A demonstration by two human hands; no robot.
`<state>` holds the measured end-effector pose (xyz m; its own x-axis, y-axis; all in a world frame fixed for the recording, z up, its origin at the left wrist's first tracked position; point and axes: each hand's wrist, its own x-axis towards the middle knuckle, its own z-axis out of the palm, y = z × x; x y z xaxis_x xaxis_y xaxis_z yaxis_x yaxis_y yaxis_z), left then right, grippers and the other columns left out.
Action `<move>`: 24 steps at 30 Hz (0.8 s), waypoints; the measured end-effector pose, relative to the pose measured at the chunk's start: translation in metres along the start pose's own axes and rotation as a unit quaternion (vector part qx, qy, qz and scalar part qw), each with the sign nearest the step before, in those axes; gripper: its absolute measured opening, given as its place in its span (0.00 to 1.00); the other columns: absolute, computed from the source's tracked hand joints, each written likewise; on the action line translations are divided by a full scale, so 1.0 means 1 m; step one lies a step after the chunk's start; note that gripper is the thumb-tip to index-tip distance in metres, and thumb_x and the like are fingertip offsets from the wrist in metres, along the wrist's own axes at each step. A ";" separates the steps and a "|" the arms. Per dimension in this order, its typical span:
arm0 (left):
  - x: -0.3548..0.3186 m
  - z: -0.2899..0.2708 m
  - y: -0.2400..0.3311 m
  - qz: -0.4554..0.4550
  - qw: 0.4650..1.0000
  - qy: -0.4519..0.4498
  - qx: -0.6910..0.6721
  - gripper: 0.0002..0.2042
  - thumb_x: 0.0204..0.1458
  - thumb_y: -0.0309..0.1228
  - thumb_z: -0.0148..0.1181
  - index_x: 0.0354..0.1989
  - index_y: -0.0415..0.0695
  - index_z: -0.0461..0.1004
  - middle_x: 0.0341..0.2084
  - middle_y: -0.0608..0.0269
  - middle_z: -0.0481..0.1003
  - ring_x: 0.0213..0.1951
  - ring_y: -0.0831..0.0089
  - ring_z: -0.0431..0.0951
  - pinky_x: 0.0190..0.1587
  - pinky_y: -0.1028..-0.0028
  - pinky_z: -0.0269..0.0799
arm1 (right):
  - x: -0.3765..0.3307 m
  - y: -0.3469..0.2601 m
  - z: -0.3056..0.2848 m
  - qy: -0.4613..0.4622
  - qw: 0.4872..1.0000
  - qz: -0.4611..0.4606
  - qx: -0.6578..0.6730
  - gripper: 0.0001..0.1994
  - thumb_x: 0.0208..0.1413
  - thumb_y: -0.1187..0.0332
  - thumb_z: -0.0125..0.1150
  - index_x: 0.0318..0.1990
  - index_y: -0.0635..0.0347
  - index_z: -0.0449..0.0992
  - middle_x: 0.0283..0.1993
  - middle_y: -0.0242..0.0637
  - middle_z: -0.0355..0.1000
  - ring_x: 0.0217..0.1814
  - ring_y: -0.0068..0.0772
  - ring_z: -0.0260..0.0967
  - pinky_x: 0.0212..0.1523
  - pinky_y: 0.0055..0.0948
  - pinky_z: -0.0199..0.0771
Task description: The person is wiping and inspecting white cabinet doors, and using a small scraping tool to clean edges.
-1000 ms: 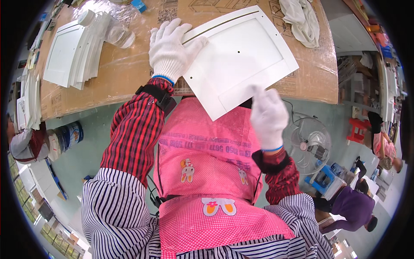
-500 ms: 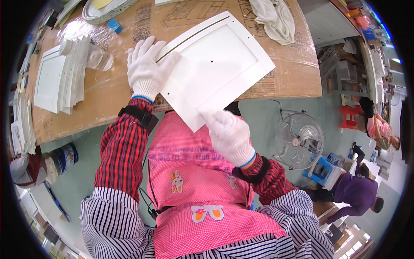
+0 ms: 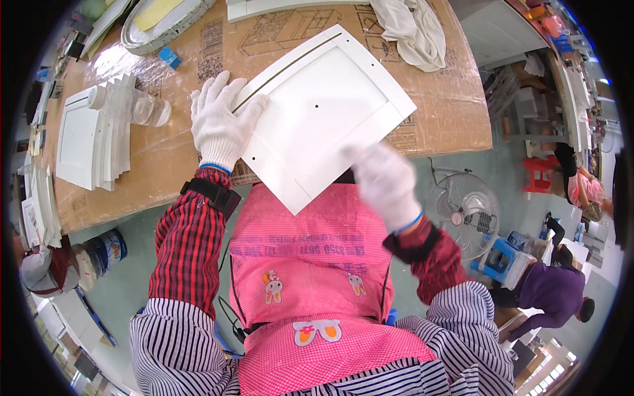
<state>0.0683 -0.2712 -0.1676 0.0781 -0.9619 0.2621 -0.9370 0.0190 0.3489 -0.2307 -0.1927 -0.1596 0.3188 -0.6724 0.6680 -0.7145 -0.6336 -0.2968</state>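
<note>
On cardboard (image 3: 422,112), smooth square white panel (image 3: 323,112).

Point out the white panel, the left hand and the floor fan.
white panel (image 3: 323,125), head view, flat centre of its face
left hand (image 3: 220,122), head view, back of the glove
floor fan (image 3: 465,212), head view, middle of the grille

A white square panel (image 3: 323,115) with a raised frame border lies flat, turned cornerwise, overhanging the table edge.
</note>
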 end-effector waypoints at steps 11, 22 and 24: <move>-0.002 0.000 -0.001 -0.005 1.000 -0.001 0.006 0.28 0.54 0.53 0.70 0.58 0.48 0.82 0.70 0.54 0.71 0.74 0.55 0.63 0.79 0.57 0.48 | 0.008 0.005 -0.019 -0.165 0.985 0.018 0.046 0.12 0.57 0.71 0.62 0.46 0.44 0.85 0.36 0.33 0.76 0.34 0.39 0.76 0.35 0.37 0.78; -0.001 0.001 0.001 -0.001 1.000 0.003 0.003 0.28 0.54 0.52 0.71 0.58 0.47 0.82 0.69 0.55 0.72 0.74 0.57 0.64 0.79 0.57 0.48 | 0.022 0.065 -0.020 -0.075 0.989 0.112 -0.062 0.09 0.57 0.72 0.62 0.43 0.47 0.85 0.33 0.39 0.76 0.35 0.49 0.77 0.35 0.45 0.78; -0.001 0.003 -0.001 0.005 1.000 0.004 0.002 0.27 0.54 0.52 0.71 0.58 0.47 0.82 0.69 0.55 0.72 0.74 0.56 0.64 0.79 0.57 0.48 | 0.009 0.042 -0.013 -0.065 0.997 0.046 0.003 0.11 0.54 0.74 0.63 0.42 0.47 0.85 0.33 0.38 0.76 0.33 0.48 0.76 0.34 0.44 0.78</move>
<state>0.0679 -0.2705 -0.1708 0.0716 -0.9595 0.2725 -0.9392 0.0271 0.3422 -0.2656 -0.2203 -0.1573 0.3301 -0.7716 0.5437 -0.7410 -0.5686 -0.3571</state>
